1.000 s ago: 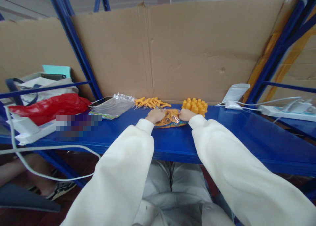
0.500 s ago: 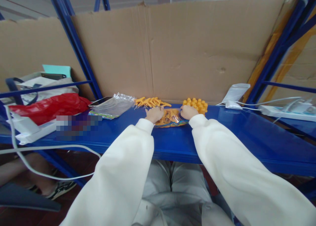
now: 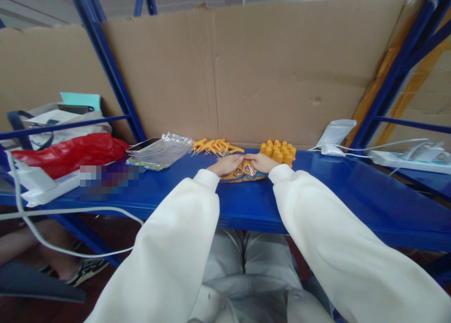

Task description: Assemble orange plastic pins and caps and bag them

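Observation:
A clear plastic bag (image 3: 248,169) with orange pieces inside and a colourful lower edge lies on the blue shelf in front of me. My left hand (image 3: 229,164) is closed on the left part of its upper edge. From the other side my right hand (image 3: 261,162) is closed on the upper edge too. The fingertips of both hands nearly meet at the bag's middle, and some fingers are hidden behind it. Behind the left hand lies a pile of orange pieces with small metal chains (image 3: 216,146). Upright orange knobbed pieces (image 3: 278,150) stand in a cluster behind the right hand.
Flat clear packaging (image 3: 158,154) lies left on the blue shelf (image 3: 246,205). Farther left are a red plastic bag (image 3: 77,153) and a white power strip (image 3: 52,191) with a cable. Another power strip (image 3: 412,159) lies right. Cardboard (image 3: 282,74) stands behind. A seated person's leg shows lower left.
Both hands have moved inward along the bag's upper edge, from its two ends to its middle. The bag and the orange piles stay in place.

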